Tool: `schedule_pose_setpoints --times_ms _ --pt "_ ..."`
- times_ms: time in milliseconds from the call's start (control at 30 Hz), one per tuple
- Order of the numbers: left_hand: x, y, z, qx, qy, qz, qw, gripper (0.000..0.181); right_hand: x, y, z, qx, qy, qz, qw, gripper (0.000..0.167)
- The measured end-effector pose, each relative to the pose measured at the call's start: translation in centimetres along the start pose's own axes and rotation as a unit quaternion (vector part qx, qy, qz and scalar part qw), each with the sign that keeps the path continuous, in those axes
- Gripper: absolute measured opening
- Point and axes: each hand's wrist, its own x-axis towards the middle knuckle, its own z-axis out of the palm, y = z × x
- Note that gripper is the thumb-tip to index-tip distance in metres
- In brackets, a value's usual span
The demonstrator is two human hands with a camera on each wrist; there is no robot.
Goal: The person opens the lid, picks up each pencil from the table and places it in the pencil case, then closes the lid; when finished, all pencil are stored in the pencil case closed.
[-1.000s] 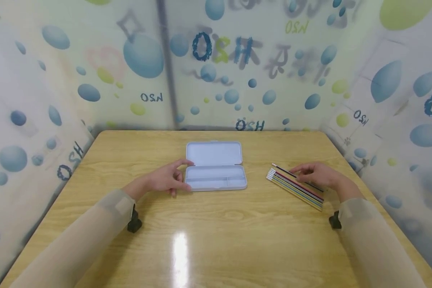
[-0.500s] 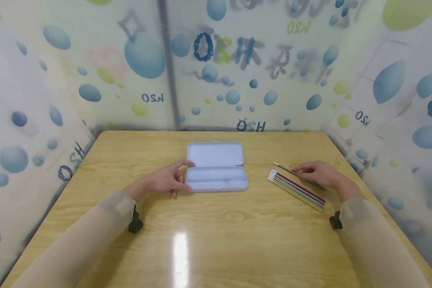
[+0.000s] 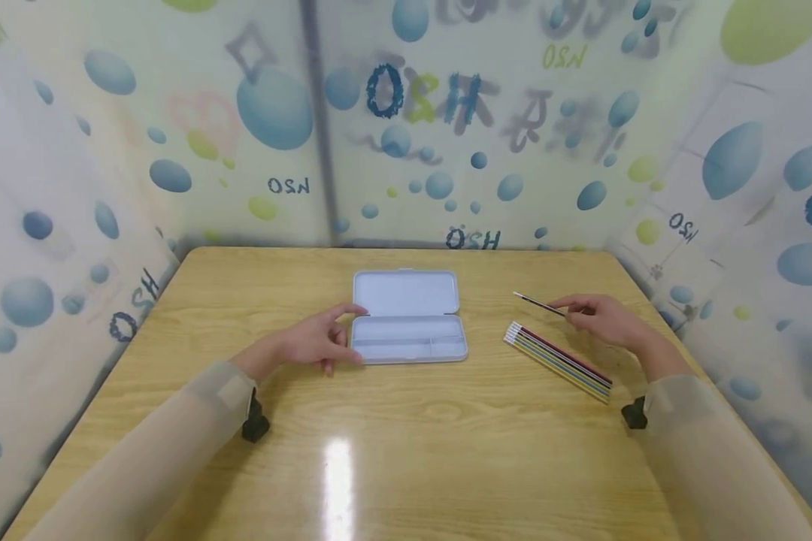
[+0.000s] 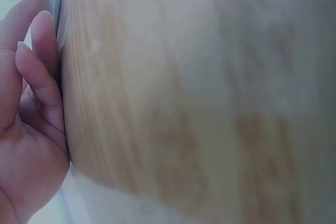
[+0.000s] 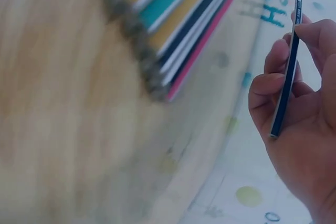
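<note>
A pale pencil case (image 3: 406,328) lies with its lid raised on the table, its divided tray bare. At its left end, my left hand (image 3: 313,340) touches the edge with a stretched index finger and thumb, the other fingers loosely bent. In the left wrist view, the left hand (image 4: 31,124) rests on the wood beside the case's side. My right hand (image 3: 602,321) pinches a dark striped pencil (image 3: 537,303) between thumb and fingers, lifted off the table. The right wrist view shows that pencil (image 5: 287,80) crossing the palm. Just in front lies a row of several striped pencils (image 3: 558,362).
The wooden table (image 3: 406,451) ends at a patterned wall covering (image 3: 406,188) behind and at both sides. Light glares on the wood near the front. A black wrist mount (image 3: 634,413) sits under the right sleeve, another wrist mount (image 3: 255,421) under the left.
My right hand has picked the dark pencil up from beside the row, raising it slightly away from the other pencils. The left hand stays at the case's left end.
</note>
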Motion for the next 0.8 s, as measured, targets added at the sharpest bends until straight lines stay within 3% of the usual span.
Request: schedule_pose_setpoints --times_ms 267,800 --pt "0.0 -0.1 0.0 -0.006 0.001 0.0 1.0 0.09 1.0 -3.2 0.3 -0.01 0.01 -0.028 0.9995 0.036" --pt "0.3 0.0 0.1 0.003 0.002 -0.001 1.0 0.091 4.3 -10.4 3.6 -0.005 -0.035 -0.109 0.9934 0.034"
